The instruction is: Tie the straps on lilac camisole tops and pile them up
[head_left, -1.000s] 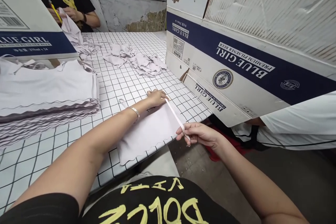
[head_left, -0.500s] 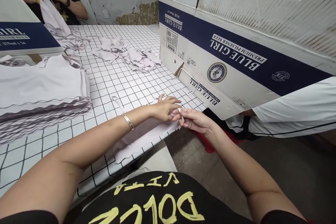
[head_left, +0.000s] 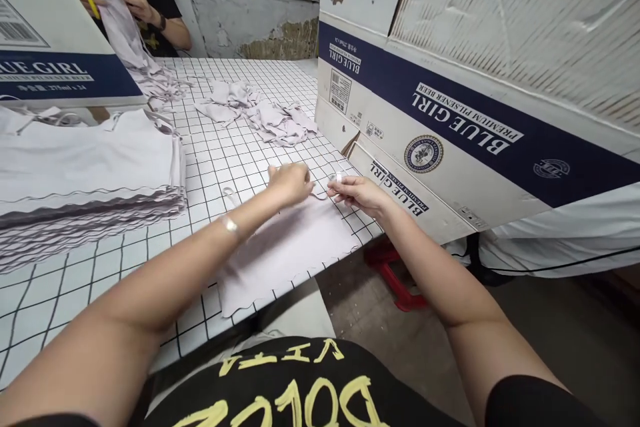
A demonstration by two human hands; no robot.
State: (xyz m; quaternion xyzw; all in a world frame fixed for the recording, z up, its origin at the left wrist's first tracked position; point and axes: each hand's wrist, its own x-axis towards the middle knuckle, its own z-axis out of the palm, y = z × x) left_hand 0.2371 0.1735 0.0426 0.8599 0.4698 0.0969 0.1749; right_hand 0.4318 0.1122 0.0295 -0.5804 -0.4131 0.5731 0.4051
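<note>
A pale pink garment lies flat on the table in front of me, its wavy hem near the table edge. My left hand is closed over the garment's far side, fingertips gripping a thin strap. That strap runs across a short gap to my right hand, whose thumb and fingers are pinched on its other end. A small white piece shows at the right fingertips; its kind is unclear. Left of my left wrist, another strap loop of the garment lies on the table.
A stack of pale garments sits left on the checked tablecloth. Crumpled garments lie farther back. Large cartons stand right and left. Another person's hand holds pale cloth. A red stool is below.
My left hand has moved left and away from me, its spread fingers now closed. My right hand has shifted slightly away from me. More of the garment shows, with the strap between my hands.
</note>
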